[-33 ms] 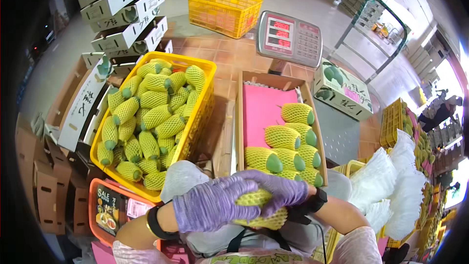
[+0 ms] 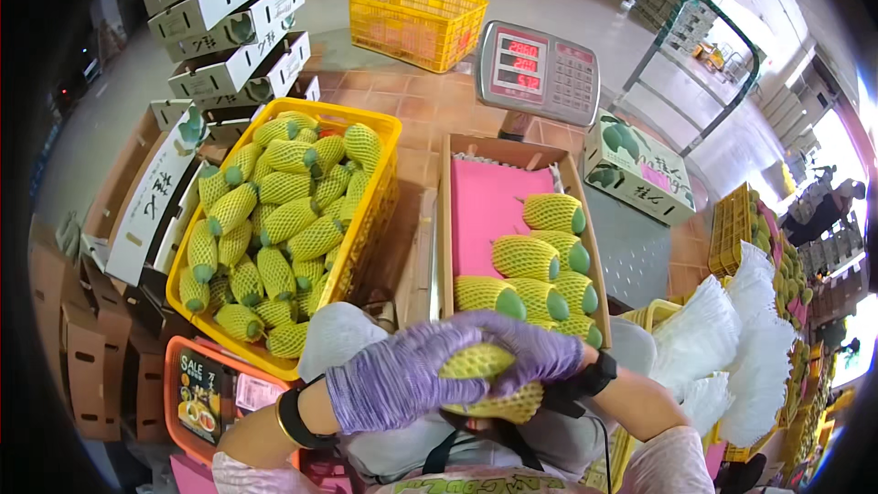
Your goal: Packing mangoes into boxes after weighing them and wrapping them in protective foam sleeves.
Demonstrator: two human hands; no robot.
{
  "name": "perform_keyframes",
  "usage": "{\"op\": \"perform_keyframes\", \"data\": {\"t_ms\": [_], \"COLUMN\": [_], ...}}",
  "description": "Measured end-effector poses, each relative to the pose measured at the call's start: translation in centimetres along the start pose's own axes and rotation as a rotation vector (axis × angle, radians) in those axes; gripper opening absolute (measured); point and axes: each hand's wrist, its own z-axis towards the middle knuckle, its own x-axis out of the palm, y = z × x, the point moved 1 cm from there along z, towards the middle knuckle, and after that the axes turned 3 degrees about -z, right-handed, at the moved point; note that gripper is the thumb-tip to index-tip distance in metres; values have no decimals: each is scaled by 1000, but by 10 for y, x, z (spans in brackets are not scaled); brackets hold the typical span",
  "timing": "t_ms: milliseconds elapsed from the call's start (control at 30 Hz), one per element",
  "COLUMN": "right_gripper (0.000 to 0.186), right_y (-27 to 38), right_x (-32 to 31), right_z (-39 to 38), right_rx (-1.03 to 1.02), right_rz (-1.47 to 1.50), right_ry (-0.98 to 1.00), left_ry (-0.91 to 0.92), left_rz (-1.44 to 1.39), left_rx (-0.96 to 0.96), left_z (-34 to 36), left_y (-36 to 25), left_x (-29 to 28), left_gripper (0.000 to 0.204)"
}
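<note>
My left hand [image 2: 407, 375] and my right hand [image 2: 540, 357], both in purple knit gloves, are closed around yellow foam-netted fruit [image 2: 476, 361] low in the centre, above my lap. A second netted shape [image 2: 498, 402] shows below my fingers; whether it is separate fruit or loose net is unclear. Beyond my hands, an open cardboard box [image 2: 581, 220] lined with a pink sheet [image 2: 494, 201] holds several green fruits in yellow nets [image 2: 549, 210]. At the left, a yellow crate [image 2: 391, 137] is heaped with similar netted fruit [image 2: 283, 187].
Stacked white boxes [image 2: 219, 9] and a yellow crate [image 2: 412, 23] stand behind, with a scale [image 2: 535, 73], closed box [image 2: 636, 165] and metal rail [image 2: 686, 55]. An orange bin [image 2: 174, 375] sits left, white netting [image 2: 750, 329] right. A person [image 2: 814, 206] appears far right.
My right hand has shifted very slightly rightward, and a little more of the netted fruit shows between my hands. The surroundings sit marginally farther left in the picture.
</note>
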Motion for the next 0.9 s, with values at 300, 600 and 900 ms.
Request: {"op": "perform_keyframes", "data": {"t_ms": [300,600,900], "right_gripper": [57,65,65], "right_y": [-31,-77,-78], "right_x": [-137,-118,-116], "right_z": [54,97,93], "right_rx": [220,312,472], "right_rz": [-945,-1059,-1192], "right_ry": [-481,-26,-121], "left_ry": [-773,-577,-463], "left_rz": [-82,528,381], "left_rx": [-809,-1621,-2123], "left_z": [-97,-270,-296], "left_y": [42,130,237], "left_x": [-40,-32,-17], "left_gripper": [43,62,88]}}
